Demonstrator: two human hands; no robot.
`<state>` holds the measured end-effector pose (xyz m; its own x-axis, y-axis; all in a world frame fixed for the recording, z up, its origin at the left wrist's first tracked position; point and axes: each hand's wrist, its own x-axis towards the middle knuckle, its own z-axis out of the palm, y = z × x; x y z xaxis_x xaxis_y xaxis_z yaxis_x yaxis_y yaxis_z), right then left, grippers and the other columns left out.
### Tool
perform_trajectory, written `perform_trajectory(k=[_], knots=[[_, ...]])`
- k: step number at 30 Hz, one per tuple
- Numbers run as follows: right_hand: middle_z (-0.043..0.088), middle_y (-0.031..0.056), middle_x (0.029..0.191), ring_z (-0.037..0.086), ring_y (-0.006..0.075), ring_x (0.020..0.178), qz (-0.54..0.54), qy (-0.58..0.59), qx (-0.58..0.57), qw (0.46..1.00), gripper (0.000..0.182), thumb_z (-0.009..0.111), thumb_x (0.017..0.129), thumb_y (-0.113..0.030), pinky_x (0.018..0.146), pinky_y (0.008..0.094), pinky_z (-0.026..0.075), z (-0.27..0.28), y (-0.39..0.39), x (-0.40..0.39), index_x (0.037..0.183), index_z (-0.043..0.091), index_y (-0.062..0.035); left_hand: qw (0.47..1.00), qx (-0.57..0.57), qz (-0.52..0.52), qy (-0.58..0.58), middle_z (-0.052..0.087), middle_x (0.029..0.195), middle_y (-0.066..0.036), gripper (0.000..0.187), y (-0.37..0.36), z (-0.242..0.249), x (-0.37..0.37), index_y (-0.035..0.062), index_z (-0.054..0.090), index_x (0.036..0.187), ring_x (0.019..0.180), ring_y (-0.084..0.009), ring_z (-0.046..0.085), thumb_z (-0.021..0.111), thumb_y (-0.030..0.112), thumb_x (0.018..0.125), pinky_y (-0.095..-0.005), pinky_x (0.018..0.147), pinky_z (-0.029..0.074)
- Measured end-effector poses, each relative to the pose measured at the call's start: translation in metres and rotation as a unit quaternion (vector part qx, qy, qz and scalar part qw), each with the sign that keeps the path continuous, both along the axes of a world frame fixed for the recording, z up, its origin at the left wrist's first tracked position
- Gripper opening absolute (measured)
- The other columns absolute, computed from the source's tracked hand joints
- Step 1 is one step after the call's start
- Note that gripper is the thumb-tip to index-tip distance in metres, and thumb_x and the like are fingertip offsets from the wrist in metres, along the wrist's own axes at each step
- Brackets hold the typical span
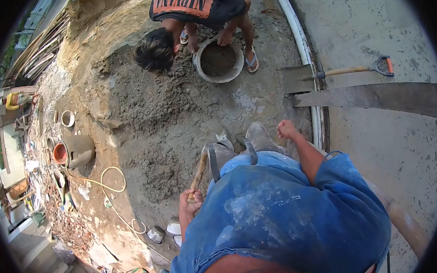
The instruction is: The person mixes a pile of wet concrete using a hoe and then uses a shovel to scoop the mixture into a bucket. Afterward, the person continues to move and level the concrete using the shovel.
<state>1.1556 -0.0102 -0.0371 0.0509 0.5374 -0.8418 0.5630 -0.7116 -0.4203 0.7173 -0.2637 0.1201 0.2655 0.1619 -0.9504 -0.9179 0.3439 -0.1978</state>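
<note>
My left hand is wrapped round a wooden tool handle. The handle slants up toward my left leg, and the tool's head cannot be made out. My right hand is a closed fist held out beside my right leg, with nothing showing in it. Wet grey mortar is heaped on the ground in front of me and to my left. Beyond it a co-worker bends over a round bucket with grey mix inside, both hands at its rim.
A shovel with a D-grip lies across the white pipe to my right, beside a long board. On the left stand a drum, a small bucket and a yellow hose. Another person is farther off.
</note>
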Motion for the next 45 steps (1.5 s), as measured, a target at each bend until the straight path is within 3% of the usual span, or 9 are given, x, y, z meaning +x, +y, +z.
perform_trajectory(k=[11,45], knots=[[0.061,0.0027,0.066,0.059,0.012,0.049,0.017,0.013,0.038,0.999,0.004,0.056,0.079,-0.014,0.041,0.0279,0.043,0.026,0.039,-0.023,0.08,0.055,-0.0102,0.998,0.039,0.048,-0.009,0.047,0.065,-0.007,0.021,-0.003,-0.035,-0.004,-0.0064,0.045,0.081,0.049,-0.0135,0.047,0.05,0.011,0.072,-0.0248,0.046,0.041],[0.06,0.0035,0.064,0.059,0.0133,0.049,0.015,0.024,0.035,0.999,0.002,0.054,0.079,-0.013,0.04,0.0281,0.042,0.023,0.018,-0.033,0.079,0.053,-0.0111,0.998,0.036,0.048,-0.005,0.046,0.061,-0.004,0.015,0.002,-0.041,-0.002,0.0013,0.042,0.076,0.048,-0.0126,0.047,0.052,0.011,0.071,-0.0252,0.043,0.04]])
